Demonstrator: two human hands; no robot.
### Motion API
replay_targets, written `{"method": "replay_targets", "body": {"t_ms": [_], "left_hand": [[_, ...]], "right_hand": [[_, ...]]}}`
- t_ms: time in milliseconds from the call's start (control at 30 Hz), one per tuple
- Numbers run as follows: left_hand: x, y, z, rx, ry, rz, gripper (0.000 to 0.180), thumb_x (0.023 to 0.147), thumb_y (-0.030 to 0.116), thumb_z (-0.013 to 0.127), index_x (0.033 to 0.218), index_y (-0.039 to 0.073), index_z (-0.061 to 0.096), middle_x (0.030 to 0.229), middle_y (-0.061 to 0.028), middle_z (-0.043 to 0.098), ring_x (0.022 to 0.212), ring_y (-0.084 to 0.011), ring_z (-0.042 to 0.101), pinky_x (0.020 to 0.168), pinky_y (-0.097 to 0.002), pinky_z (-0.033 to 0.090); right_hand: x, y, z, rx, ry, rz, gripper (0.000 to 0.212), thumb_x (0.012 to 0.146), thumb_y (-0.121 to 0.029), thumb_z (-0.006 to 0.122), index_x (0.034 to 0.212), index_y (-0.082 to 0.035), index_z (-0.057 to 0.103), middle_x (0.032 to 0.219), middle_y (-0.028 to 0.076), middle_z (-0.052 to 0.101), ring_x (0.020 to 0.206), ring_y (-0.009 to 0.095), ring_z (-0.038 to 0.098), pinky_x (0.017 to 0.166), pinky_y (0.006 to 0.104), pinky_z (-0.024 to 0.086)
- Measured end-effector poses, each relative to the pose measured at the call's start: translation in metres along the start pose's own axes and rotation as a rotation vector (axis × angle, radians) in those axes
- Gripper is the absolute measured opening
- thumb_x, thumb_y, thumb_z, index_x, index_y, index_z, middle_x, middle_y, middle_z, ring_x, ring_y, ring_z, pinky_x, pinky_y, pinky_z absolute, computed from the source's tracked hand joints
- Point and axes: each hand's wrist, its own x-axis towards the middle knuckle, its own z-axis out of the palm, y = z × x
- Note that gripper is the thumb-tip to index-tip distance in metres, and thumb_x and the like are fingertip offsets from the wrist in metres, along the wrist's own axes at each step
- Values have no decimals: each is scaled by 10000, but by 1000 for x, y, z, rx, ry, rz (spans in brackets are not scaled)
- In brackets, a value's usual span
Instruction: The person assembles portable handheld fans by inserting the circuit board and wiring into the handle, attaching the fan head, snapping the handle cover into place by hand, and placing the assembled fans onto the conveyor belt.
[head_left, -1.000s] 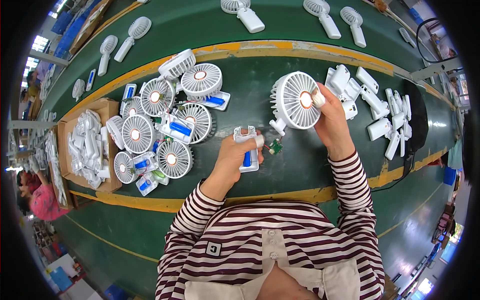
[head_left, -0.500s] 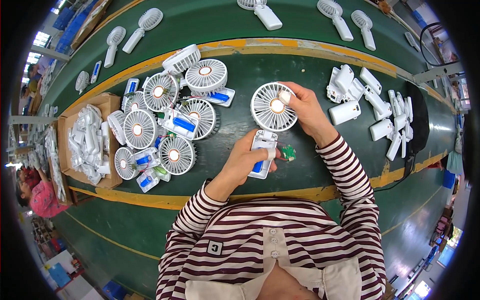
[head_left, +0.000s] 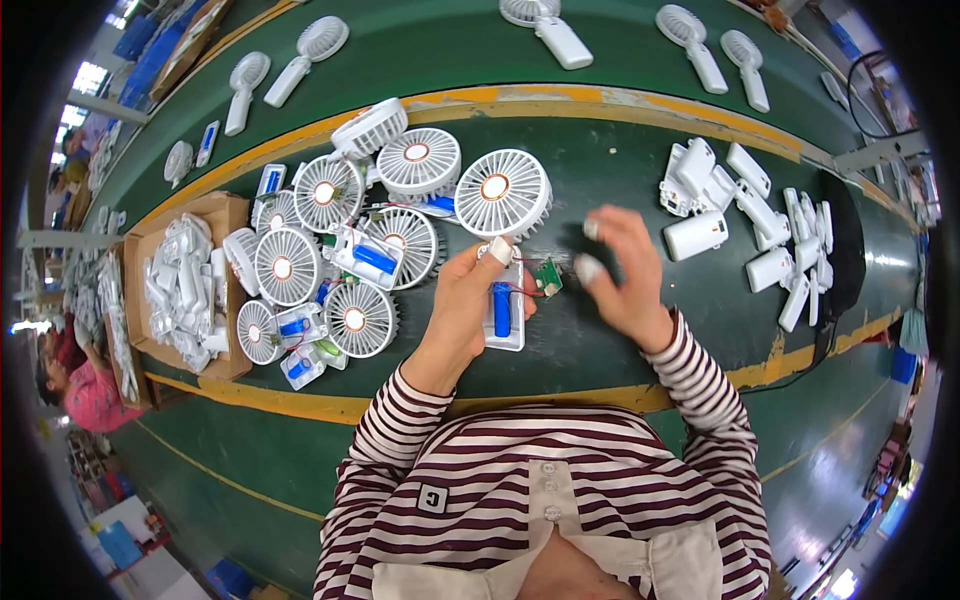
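My left hand grips a white handheld fan by its handle half, thumb near the joint below the round grille. In the open handle shell lies a blue battery. A small green circuit board hangs on thin wires at the shell's right side. My right hand is apart from the fan, just right of the board, with fingers spread and nothing in them. Pale wraps cover its thumb and a fingertip, and the left thumb too.
Several opened fans are piled left, beside a cardboard box of white parts. White handle covers lie at right, near a black strap-like item. Beyond the yellow edge, more fans lie on a green belt.
The fan's grille has moved left and up, and my left hand has shifted left with the handle. My right hand has let go of the grille and opened.
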Motion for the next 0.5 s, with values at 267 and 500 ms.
{"method": "replay_targets", "body": {"t_ms": [267, 500], "left_hand": [[2, -20, 13, 112, -37, -135, 173, 888, 98, 433, 901, -32, 547, 703, -130, 598, 514, -205, 599, 427, -283, 498], [-1, -20, 13, 137, -86, -192, 169, 865, 13, 409, 943, -56, 542, 724, -148, 603, 529, -215, 605, 452, -297, 504]], "right_hand": [[15, -30, 17, -17, -80, -210, 242, 576, -22, 624, 806, -31, 552, 944, 98, 543, 877, 281, 524, 821, 441, 402], [24, -39, -1, -73, -293, -234, 207, 596, -100, 595, 792, -40, 567, 904, 57, 537, 915, 241, 504, 897, 428, 355]]}}
